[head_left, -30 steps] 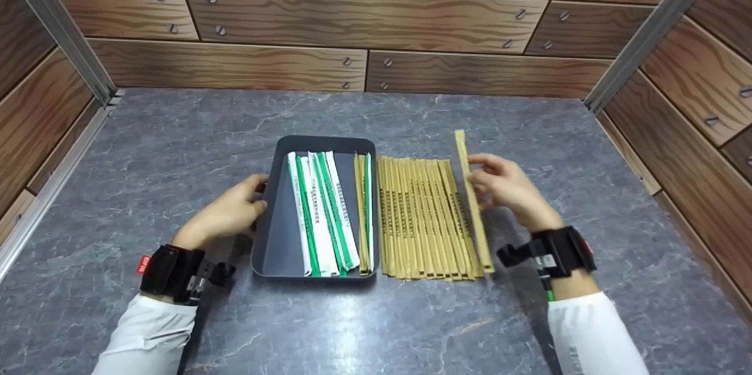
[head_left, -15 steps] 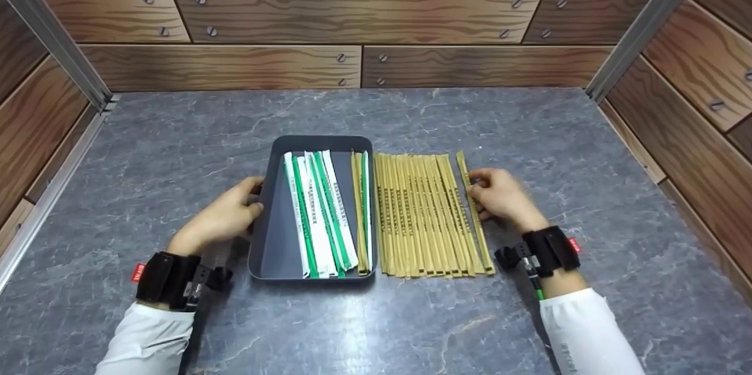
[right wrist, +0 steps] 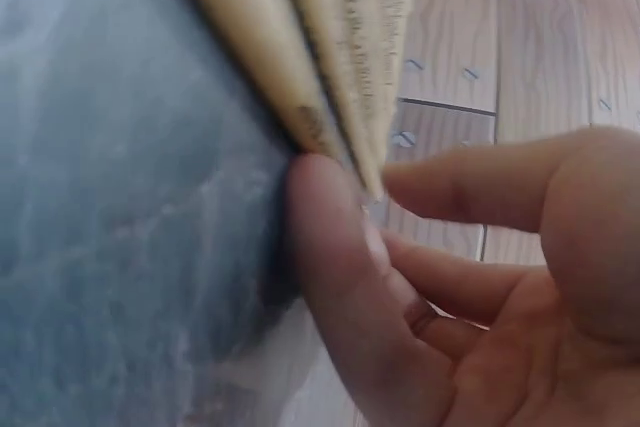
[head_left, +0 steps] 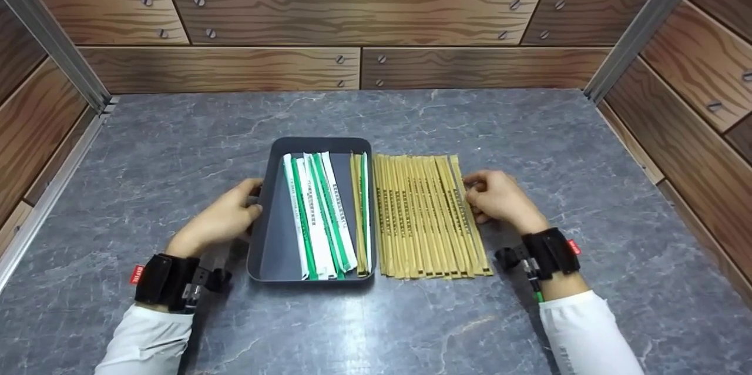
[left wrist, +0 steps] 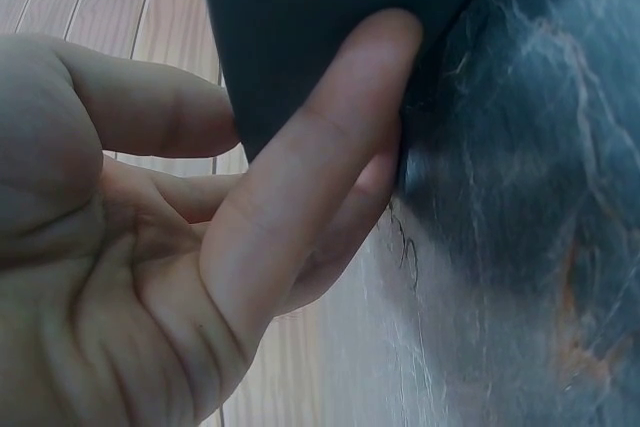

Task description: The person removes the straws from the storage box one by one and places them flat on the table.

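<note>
1. The left hand (head_left: 220, 219) gripped the tray (head_left: 267, 245) by its outer left wall, thumb laid along it, presumably to stop it sliding.
2. Well apart from it, the right hand (head_left: 499, 201) pinched the outermost gold stick (head_left: 478, 240) between thumb and fingers, likely to line it up with its neighbours.
3. That stick lay on the desk (head_left: 235, 322) at the right end of the gold row (head_left: 420, 216); the close side-by-side lay seemed meant to keep the row even, and its place just beside the tray perhaps shortened the reach.
4. Inside the tray, green-and-white sticks (head_left: 317, 216) slanted loosely across the middle, while gold sticks (head_left: 359, 216) lay near the right wall.
5. Wood-patterned panels (head_left: 264, 16) stood behind the desk, bounding the workspace.
</note>
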A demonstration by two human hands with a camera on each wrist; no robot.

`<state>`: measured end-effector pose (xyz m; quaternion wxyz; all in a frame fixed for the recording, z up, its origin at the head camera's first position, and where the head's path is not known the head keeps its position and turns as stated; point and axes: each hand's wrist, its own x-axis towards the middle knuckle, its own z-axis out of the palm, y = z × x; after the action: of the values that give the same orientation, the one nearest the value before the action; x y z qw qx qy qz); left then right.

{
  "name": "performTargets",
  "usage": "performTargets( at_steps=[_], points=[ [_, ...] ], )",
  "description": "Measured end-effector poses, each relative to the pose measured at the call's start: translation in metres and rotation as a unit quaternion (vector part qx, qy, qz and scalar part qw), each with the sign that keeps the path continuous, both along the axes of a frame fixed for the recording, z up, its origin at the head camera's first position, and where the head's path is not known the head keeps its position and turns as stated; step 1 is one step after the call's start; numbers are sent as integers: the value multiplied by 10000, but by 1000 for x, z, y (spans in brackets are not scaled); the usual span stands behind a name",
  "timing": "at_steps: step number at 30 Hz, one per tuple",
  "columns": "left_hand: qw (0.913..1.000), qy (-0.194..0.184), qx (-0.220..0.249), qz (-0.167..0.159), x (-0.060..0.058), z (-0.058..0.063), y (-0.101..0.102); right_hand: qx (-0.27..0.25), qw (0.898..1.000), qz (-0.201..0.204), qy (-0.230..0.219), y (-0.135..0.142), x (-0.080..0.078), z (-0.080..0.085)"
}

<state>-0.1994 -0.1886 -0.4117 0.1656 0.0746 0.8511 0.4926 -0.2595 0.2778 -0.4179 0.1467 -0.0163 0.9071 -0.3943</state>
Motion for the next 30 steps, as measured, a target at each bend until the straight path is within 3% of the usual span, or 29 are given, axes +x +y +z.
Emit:
performTargets(
  at_steps=[30],
  points=[
    [10000, 36, -34, 20, 0, -1, 0, 218, 9997, 118, 49, -5, 1, 0]
  ],
)
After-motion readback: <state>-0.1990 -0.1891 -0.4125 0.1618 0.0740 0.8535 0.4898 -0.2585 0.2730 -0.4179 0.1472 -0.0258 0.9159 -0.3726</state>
